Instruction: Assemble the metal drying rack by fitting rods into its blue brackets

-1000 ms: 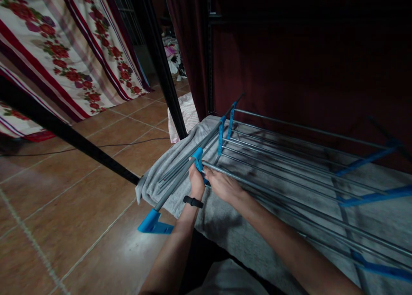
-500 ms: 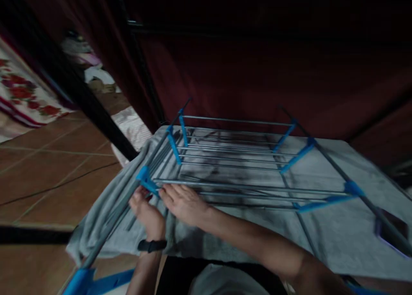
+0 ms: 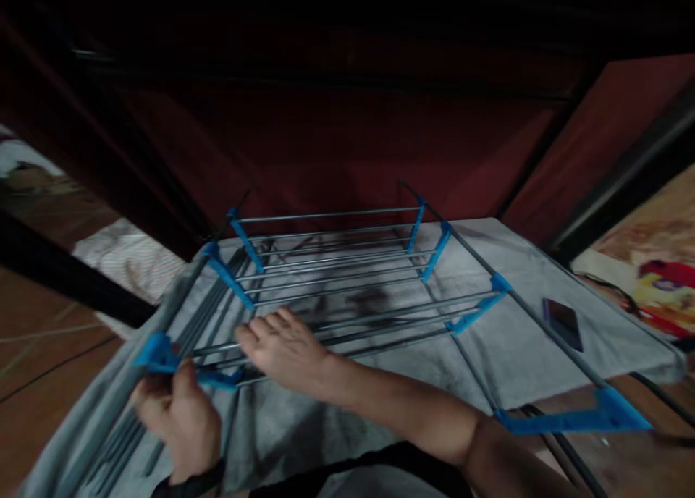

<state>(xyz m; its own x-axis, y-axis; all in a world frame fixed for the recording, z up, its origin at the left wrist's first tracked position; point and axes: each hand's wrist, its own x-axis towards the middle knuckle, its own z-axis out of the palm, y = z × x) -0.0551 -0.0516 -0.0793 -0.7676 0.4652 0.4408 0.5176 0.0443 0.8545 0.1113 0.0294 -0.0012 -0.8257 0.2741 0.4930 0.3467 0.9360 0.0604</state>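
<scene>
A folding drying rack [image 3: 347, 266] of grey metal rods and blue plastic joints lies flat on a grey towel [image 3: 504, 346]. My left hand [image 3: 177, 418], with a black band at the wrist, is closed around the rack's near-left blue joint [image 3: 157, 353]. My right hand [image 3: 282, 346] lies with fingers stretched out across the nearest rods, just right of that joint. The rack's right side rail ends in a blue foot [image 3: 608, 411] at the lower right.
A dark phone [image 3: 562, 323] lies on the towel beyond the rack's right rail. A dark red curtain hangs close behind. A black pole [image 3: 65, 277] slants across the left, with a pale striped cloth [image 3: 127, 263] on the tiled floor. Patterned fabric [image 3: 646, 281] shows at right.
My view has swung to the right, so the floral sheet has left the picture and the phone has come in. My left hand has shifted down along the left rail; my right hand has flattened on the rods.
</scene>
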